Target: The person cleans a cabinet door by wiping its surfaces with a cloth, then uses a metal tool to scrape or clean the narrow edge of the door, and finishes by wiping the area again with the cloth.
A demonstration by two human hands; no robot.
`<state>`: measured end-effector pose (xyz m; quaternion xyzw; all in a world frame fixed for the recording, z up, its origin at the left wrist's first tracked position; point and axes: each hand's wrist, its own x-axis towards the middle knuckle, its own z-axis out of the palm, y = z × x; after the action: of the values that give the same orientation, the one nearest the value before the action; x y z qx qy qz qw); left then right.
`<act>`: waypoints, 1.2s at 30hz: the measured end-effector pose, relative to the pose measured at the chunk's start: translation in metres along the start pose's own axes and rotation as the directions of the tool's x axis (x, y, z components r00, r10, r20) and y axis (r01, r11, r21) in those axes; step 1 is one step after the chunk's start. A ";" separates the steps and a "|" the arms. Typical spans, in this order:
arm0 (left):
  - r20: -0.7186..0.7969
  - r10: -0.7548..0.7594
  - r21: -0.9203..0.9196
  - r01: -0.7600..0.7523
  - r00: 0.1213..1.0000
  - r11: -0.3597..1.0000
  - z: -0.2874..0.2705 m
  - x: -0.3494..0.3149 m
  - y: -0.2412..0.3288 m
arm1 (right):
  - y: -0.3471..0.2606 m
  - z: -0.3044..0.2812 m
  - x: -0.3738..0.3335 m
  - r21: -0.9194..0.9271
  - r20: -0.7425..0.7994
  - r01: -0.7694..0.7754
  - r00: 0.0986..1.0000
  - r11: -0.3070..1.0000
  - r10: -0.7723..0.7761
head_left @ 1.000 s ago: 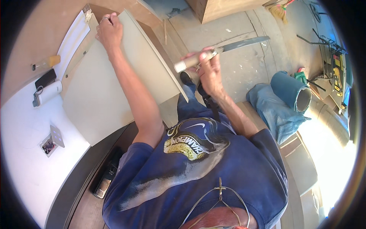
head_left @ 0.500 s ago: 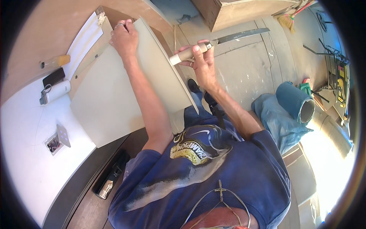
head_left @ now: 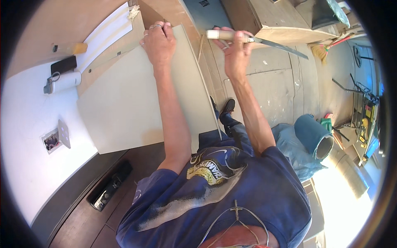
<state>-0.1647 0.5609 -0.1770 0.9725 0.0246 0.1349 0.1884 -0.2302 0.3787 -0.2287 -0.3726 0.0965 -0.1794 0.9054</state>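
Note:
A broad beige laminate panel [head_left: 120,103] lies in front of me on the left, its long right edge standing out over the floor. My left hand [head_left: 160,46] is closed over the far end of this panel, fingers curled at the edge. Held up to the right of the panel and apart from it is a flat file [head_left: 282,47] with a pale handle and a long dark blade. My right hand [head_left: 237,58] wraps the handle, and the blade points right, tilted slightly down.
On the left are a white bottle [head_left: 66,82], a dark phone [head_left: 64,65], an amber-handled tool [head_left: 79,48] and an open wall socket [head_left: 51,141]. A wooden cabinet [head_left: 281,18] stands far right. A blue cylinder [head_left: 312,134], plastic sheeting and a broom [head_left: 320,53] are on the right.
My right hand has lifted the file away from the panel's edge, farther out and to the right. Its blade has turned from slanting up to slanting down. The left hand keeps its hold.

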 end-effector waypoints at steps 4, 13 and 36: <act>-0.011 -0.014 -0.001 0.014 1.000 1.000 0.002 0.002 -0.004 | 0.016 0.013 0.009 -0.050 0.148 -0.173 0.973 0.984 0.178; -0.026 -0.021 0.053 0.022 0.999 0.998 0.006 0.003 -0.008 | 0.022 0.018 0.056 -0.272 0.218 -0.149 0.953 0.951 0.212; -0.134 -0.032 -0.090 0.020 0.990 0.996 -0.008 -0.001 0.003 | -0.059 -0.220 0.232 -0.837 0.345 0.206 0.917 -0.506 -0.198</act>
<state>-0.1680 0.5609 -0.1691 0.9514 0.0438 0.1992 0.2308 -0.0996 0.1072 -0.3511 -0.9690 0.1215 -0.1907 0.0992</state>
